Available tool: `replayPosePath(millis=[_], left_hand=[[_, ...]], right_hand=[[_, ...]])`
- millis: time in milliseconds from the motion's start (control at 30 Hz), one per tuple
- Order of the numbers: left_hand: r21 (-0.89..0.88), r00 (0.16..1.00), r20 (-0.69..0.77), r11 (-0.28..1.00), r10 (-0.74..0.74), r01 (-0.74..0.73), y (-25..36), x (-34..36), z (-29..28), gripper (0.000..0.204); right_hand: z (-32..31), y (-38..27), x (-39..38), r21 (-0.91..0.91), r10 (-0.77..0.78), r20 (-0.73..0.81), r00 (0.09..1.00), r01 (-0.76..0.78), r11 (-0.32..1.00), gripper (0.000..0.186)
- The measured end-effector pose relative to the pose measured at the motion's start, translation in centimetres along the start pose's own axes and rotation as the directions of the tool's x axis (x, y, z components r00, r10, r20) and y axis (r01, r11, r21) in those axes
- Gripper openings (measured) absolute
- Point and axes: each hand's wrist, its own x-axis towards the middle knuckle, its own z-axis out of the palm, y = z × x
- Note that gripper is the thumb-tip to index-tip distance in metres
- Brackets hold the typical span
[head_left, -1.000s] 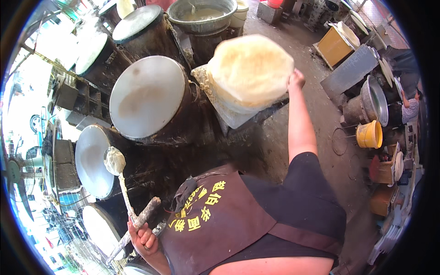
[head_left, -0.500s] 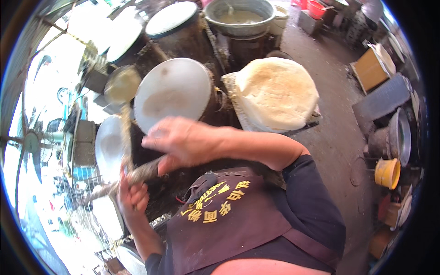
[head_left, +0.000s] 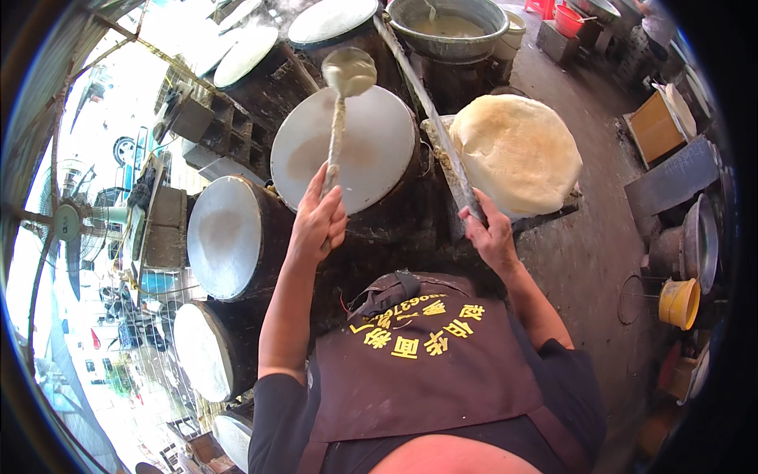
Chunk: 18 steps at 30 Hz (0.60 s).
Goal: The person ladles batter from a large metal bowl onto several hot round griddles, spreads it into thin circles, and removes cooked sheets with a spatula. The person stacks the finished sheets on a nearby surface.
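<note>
Nearest is the person's brown apron (head_left: pixel 426 387) with yellow lettering, worn over a dark top. Just beyond it, the left hand (head_left: pixel 322 217) has its fingers curled closed around the handle of a ladle (head_left: pixel 349 73), which points away, its bowl coated in pale batter. The right hand (head_left: pixel 489 233) has its fingers wrapped around the near end of a long rod (head_left: pixel 422 91), crusted partway along, which slants away toward the upper left.

The ladle's bowl overlaps the far rim of a round grey griddle (head_left: pixel 375 150) with a brownish patch; whether they touch, I cannot tell. The rod passes between this griddle and a stack of large round flatbreads (head_left: pixel 517 154). To the left stands another griddle (head_left: pixel 225 237), also brown-patched.

Farther off, a metal basin (head_left: pixel 454 52) holds pale liquid, with a yellow bucket (head_left: pixel 677 306) off to the right and a red bowl (head_left: pixel 568 22) beyond.
</note>
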Motion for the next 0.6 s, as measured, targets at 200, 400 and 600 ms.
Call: replayPosePath(millis=[200, 400, 600], left_hand=[[0.317, 1.0, -0.015, 0.948, 0.027, -0.021, -3.7, 7.0, -0.8, 0.053], [0.855, 0.854, 0.059, 0.415, 0.517, -0.311, -7.0, 11.9, -7.2, 0.05], [0.986, 0.822, -0.077, -0.081, 0.564, 0.148, 4.2, 10.4, -8.6, 0.048]], right_hand=[[1.5, 0.9, -0.1, -0.515, -0.076, -0.04, 0.996, 0.045, 0.856, 0.053], [4.7, 2.7, 1.5, -0.684, -0.025, 0.038, 0.999, 0.044, 0.729, 0.057], [8.5, 5.1, 2.7, -0.678, -0.069, -0.027, 0.997, 0.032, 0.735, 0.047]])
